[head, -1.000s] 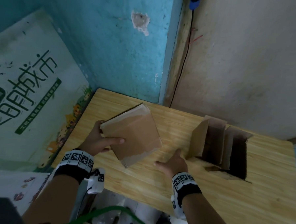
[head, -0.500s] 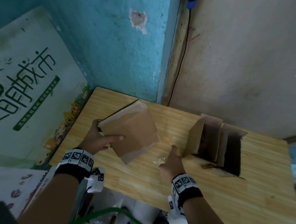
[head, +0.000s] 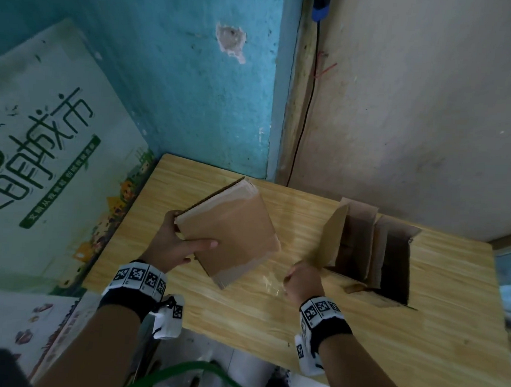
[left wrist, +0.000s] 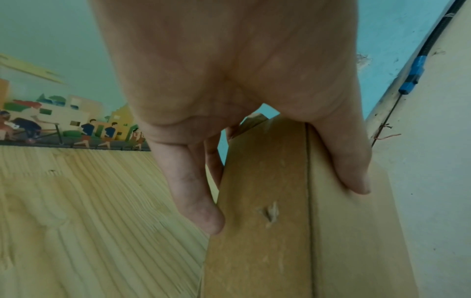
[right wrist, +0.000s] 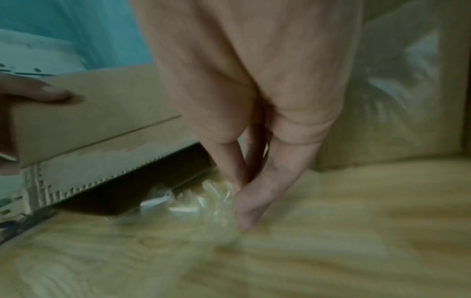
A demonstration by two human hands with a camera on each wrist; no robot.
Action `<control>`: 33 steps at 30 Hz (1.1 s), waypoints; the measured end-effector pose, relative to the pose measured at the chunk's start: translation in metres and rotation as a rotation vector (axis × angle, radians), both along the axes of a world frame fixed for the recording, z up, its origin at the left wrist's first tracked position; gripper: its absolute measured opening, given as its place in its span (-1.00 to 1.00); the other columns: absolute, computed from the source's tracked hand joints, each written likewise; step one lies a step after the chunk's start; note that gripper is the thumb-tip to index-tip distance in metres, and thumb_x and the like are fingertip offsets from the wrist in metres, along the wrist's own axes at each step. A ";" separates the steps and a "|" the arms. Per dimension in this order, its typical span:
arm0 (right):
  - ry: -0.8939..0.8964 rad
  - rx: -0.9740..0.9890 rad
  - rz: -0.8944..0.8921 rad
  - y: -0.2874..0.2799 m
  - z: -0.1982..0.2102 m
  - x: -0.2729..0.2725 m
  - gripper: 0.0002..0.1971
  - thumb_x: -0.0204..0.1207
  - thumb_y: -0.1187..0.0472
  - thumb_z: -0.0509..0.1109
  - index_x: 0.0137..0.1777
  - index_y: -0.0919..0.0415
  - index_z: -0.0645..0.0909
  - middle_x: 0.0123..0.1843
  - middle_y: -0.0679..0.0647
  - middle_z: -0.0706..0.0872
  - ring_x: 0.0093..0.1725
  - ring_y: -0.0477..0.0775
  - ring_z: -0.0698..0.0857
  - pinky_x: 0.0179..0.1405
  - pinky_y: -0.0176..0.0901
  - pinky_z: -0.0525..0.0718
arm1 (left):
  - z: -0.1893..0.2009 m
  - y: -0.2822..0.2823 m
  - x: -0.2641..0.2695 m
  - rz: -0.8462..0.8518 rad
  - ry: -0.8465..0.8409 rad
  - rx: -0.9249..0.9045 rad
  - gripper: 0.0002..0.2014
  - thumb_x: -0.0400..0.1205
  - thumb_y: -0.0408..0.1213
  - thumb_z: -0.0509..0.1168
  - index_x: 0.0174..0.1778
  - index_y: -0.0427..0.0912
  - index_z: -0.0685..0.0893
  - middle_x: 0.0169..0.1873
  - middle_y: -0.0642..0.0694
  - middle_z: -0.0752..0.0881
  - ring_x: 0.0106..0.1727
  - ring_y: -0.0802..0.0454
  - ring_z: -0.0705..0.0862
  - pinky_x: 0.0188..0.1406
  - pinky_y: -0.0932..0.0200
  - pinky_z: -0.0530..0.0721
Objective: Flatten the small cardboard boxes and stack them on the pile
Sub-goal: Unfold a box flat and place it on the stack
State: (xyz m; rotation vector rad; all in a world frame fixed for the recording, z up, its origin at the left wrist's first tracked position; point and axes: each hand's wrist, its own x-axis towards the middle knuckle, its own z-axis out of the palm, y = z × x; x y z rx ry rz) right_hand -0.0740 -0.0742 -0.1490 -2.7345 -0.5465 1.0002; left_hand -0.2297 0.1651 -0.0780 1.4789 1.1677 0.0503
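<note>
My left hand [head: 186, 238] grips a small closed cardboard box [head: 231, 230] by its near-left corner, thumb on top, and holds it tilted above the wooden table [head: 241, 325]. The left wrist view shows the thumb and fingers clamped on the box [left wrist: 280, 201]. Just right of the box, my right hand [head: 300, 280] is low over the table and pinches a crumpled strip of clear tape [head: 270, 284]. In the right wrist view the tape [right wrist: 193, 201] trails from the pinching fingertips [right wrist: 242, 201] below the box's torn edge [right wrist: 102, 161].
Two open cardboard boxes [head: 355, 243] [head: 393, 256] stand side by side at the table's right, flaps up, right beside my right hand. A printed board [head: 43, 152] leans against the blue wall on the left. A black cable [head: 305, 122] runs down the wall corner.
My right hand lay flat on the table by the box; it has since curled and drawn back toward me with clear tape pinched in it. The left hand kept hold of the box.
</note>
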 end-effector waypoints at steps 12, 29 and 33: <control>-0.042 -0.113 0.002 -0.008 -0.015 -0.018 -0.58 0.50 -0.17 0.57 0.20 0.03 0.58 0.33 0.19 0.70 0.45 0.24 0.52 0.18 0.08 0.74 | -0.002 -0.002 -0.005 0.023 0.002 -0.006 -0.06 0.18 -0.14 0.76 0.38 0.17 0.35 0.30 0.07 0.51 0.25 -0.14 0.59 0.03 -0.29 0.75; 0.092 0.275 -0.065 0.000 0.008 -0.015 -0.16 0.36 -0.15 0.66 0.53 0.02 0.29 0.40 0.13 0.56 0.45 0.22 0.58 0.29 0.21 0.74 | 0.005 -0.005 -0.005 -0.003 -0.045 0.016 -0.11 0.17 -0.04 0.75 0.37 0.21 0.42 0.16 0.06 0.63 0.13 -0.03 0.68 0.06 -0.27 0.77; 0.553 0.719 -0.196 0.003 0.035 0.001 0.36 0.20 0.00 0.73 0.82 -0.14 -0.19 0.55 0.03 0.52 0.51 0.10 0.59 0.52 0.19 0.61 | 0.022 -0.004 -0.005 0.026 -0.145 -0.060 -0.34 0.45 -0.16 0.61 0.42 0.15 0.47 0.11 0.07 0.70 0.07 0.09 0.69 -0.14 0.03 0.71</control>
